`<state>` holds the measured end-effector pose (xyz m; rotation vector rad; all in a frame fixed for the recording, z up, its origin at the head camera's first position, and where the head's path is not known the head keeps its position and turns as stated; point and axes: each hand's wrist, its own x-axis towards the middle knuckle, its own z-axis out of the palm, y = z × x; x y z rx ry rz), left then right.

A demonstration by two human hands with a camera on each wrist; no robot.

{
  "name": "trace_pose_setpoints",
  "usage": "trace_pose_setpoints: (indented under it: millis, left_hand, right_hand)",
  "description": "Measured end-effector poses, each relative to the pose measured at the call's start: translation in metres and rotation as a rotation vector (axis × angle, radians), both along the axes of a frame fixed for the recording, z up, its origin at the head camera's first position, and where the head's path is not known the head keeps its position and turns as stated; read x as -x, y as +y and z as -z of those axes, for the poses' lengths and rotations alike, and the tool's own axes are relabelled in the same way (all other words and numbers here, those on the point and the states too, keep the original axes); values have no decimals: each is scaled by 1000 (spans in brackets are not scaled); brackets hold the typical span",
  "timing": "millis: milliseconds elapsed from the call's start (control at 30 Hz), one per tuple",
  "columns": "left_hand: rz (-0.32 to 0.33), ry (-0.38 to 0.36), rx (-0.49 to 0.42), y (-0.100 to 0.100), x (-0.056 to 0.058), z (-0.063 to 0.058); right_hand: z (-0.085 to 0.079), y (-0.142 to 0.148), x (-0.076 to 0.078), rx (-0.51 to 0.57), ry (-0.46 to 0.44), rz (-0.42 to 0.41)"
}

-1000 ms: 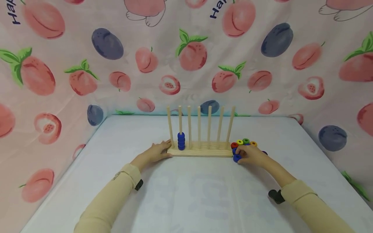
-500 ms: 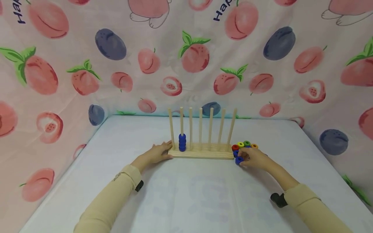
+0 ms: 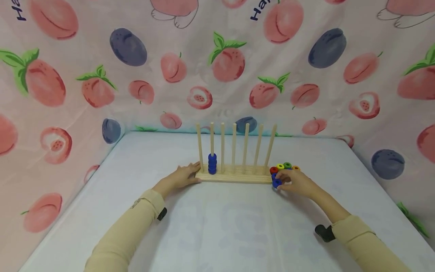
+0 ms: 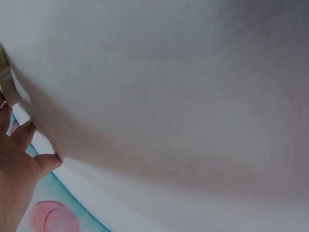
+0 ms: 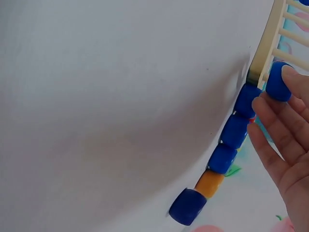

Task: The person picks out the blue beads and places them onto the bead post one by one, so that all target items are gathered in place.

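Observation:
A wooden peg rack (image 3: 234, 177) stands upright on the table, with a row of tall pegs. Several blue beads (image 3: 212, 164) are stacked on its second peg from the left. My left hand (image 3: 181, 176) holds the rack's left end, thumb at the front and fingers toward the back; in the left wrist view its other fingers (image 4: 24, 133) are spread beside the wood. At the opposite end, my right hand (image 3: 297, 183) pinches a blue bead (image 5: 278, 81) between thumb and forefinger. Its remaining fingers are extended close by the loose beads.
From the rack's right end runs a line of loose beads: several blue ones (image 5: 234, 130), an orange one (image 5: 210, 183) and a dark blue one (image 5: 187, 207). Red (image 3: 273, 170), yellow (image 3: 280, 166) and green (image 3: 287, 165) beads lie behind. A fruit-print cloth (image 3: 227, 87) hangs behind the table.
The blue bead pinched in my right hand has risen slightly relative to the rack's base. My left hand keeps its place at the left end. The head view has shifted a little.

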<state>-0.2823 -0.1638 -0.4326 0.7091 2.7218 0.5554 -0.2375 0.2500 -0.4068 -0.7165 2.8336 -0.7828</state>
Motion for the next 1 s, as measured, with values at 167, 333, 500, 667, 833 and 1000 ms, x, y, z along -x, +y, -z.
trace_pose_setpoints:
  millis: [167,333,500,667,833,1000]
  left_hand:
    - [0,12,5,2,1,-2]
    - [-6,20,17,2,1,-2]
    - [-7,18,12,2,0,0]
    - [-12,12,3,2,0,3]
    - [-9,8,-14,3,-1,1]
    - [-7,25,-13,2,-2,0]
  right_hand:
    - [-2,-2,1,25,52,-39]
    - [-3,-9,1,61,67,-57]
    - [-7,-19,-3,70,84,-65]
    - [-10,-30,-5,95,85,-59]
    - [-9,-39,-3,153,96,-81]
    - [-9,-52,-3,208,118,-92]
